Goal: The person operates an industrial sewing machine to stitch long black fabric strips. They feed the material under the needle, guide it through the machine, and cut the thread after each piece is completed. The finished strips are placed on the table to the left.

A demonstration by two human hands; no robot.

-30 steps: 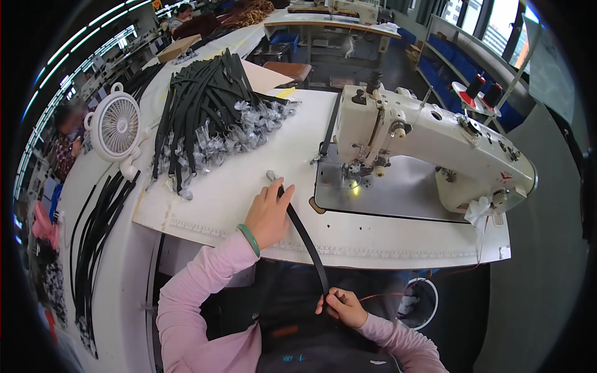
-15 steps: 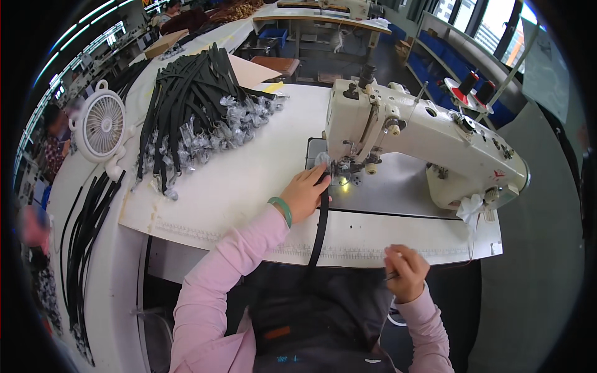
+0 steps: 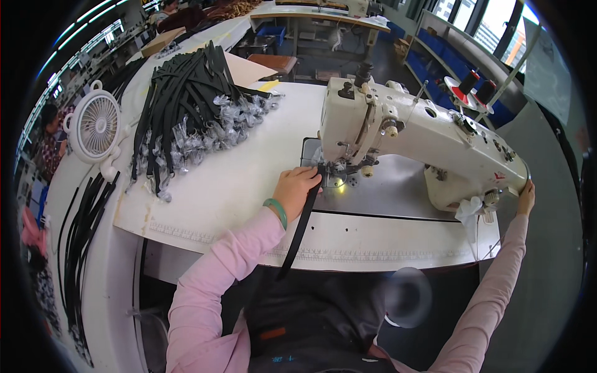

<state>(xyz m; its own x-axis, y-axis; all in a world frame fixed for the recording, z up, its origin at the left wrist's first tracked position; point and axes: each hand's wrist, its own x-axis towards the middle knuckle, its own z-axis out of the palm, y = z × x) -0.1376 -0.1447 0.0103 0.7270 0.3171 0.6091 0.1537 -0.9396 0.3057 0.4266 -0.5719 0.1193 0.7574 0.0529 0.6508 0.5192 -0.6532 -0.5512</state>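
A white sewing machine (image 3: 448, 133) stands on the table, its small lamp lit beside the needle area. My left hand (image 3: 298, 189), with a green bangle at the wrist, is closed on a black strap (image 3: 300, 233) just left of the presser foot. The strap's upper end reaches the foot, where a bit of clear plastic shows; its lower part hangs over the table's front edge toward my dark apron. My right hand (image 3: 526, 199) is stretched out to the machine's right end, fingers curled on the handwheel (image 3: 527, 171). Its palm side is hidden.
A heap of black straps (image 3: 186, 93) with plastic-wrapped ends lies at the left of the table (image 3: 249, 168). Beyond it stands a white fan (image 3: 96, 124), with more straps (image 3: 78, 242) below. Thread spools (image 3: 469, 81) rise behind the machine. A person sits far left.
My right hand has moved from in front of the table, where it held a small dark thing, out to the handwheel. My left hand stays near the needle; the strap's lower part swung left.
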